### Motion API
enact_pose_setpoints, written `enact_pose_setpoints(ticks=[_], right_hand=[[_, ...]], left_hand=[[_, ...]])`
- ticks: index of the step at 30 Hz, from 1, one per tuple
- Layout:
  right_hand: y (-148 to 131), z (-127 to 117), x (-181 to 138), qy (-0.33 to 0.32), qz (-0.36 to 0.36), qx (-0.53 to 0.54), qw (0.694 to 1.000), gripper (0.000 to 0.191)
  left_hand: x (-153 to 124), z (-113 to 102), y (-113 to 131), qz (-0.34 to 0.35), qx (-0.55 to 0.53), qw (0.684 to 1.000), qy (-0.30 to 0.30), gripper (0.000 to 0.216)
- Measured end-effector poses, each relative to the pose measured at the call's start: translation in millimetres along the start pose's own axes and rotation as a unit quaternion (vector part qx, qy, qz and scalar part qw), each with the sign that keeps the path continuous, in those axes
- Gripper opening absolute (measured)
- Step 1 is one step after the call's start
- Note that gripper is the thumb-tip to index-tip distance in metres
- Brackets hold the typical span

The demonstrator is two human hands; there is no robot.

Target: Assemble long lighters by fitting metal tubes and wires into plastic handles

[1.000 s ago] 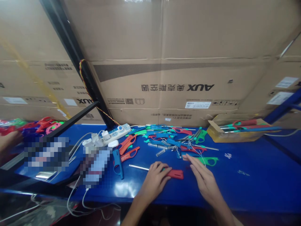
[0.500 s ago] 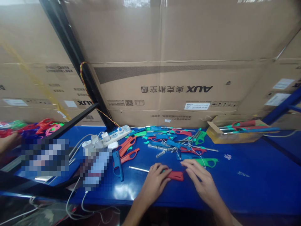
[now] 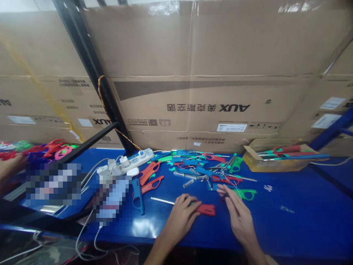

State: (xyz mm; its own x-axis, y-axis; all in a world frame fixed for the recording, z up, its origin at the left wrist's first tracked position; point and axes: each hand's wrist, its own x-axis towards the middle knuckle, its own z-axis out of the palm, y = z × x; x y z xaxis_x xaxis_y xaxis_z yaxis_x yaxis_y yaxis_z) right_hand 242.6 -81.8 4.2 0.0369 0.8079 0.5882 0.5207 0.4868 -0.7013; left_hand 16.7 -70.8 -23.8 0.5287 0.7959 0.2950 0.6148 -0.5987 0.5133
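Observation:
My left hand (image 3: 183, 213) is closed around a red long-nosed lighter (image 3: 206, 209) lying low over the blue table. Its metal tube points left and its red handle end sticks out to the right; the middle is hidden under my fingers. My right hand (image 3: 240, 219) is a short way right of the handle end, apart from it, with fingers stretched out. A small dark red bit shows by its fingertips, too blurred to name. Beyond my hands lies a pile of blue, red and green lighter parts (image 3: 193, 162), with a green handle (image 3: 247, 194) just behind my right hand.
An open carton (image 3: 275, 167) at the back right holds lighters. Orange handles (image 3: 150, 173) and a blue handle (image 3: 137, 187) lie left of my hands. A power strip (image 3: 138, 160) with chargers and cables stands further left. Another person's hand (image 3: 12, 167) is at the far left.
My right hand has drawn slightly away to the right from the lighter's handle end. My left hand keeps its hold on the lighter. The camera view has shifted slightly.

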Motion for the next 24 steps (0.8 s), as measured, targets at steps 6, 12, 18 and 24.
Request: enact_pose_setpoints(ticks=[6, 12, 18, 24], right_hand=[[-4, -3, -5, 0.019, -0.009, 0.0, 1.0, 0.018], [1, -2, -4, 0.016, -0.002, -0.008, 1.0, 0.027], [-9, 1, 6, -0.013, -0.038, 0.019, 0.999, 0.024], [-7, 12, 4, -0.003, -0.036, 0.04, 0.999, 0.024]], left_hand=[[0, -1, 0, 0.005, 0.0, 1.0, 0.003, 0.032], [0, -2, 0, 0.001, -0.001, 1.0, 0.0, 0.031], [1, -1, -1, 0.001, -0.001, 1.0, -0.002, 0.031], [0, -2, 1, -0.003, 0.0, 1.0, -0.005, 0.033]])
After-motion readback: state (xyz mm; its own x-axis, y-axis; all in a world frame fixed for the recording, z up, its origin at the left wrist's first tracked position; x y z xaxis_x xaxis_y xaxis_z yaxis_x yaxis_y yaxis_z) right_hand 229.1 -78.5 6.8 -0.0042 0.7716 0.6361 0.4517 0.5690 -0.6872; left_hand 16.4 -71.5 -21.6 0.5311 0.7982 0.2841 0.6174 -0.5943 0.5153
